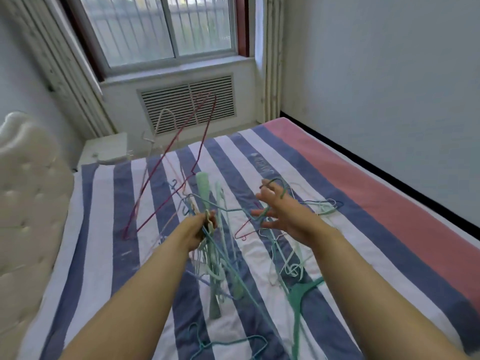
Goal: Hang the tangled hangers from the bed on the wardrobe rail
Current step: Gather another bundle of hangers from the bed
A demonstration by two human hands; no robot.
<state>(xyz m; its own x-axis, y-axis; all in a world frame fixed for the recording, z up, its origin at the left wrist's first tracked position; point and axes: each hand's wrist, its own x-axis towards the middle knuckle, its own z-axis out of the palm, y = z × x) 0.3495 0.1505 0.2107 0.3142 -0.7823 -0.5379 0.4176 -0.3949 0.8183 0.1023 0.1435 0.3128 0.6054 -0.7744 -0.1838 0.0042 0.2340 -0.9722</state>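
1. The left hand [201, 231] clenched a bundle of hangers [215, 245] by their hooks, lifted over the bed [363, 162].
2. At three o'clock, the right hand [279, 209] spread open, one hook looped over its fingers.
3. Light, stiff and snag-prone, they were probably best gripped at the hooks.

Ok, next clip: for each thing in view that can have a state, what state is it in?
Left hand: grips a bunch of hangers by their hooks, lifted off the bed.
Right hand: fingers spread, a green wire hanger hooked over them.
Red wire hanger: raised, tangled in the bunch.
Green plastic hanger: lying on the bed.
Bed: covered by a striped sheet.
Window: looks shut.
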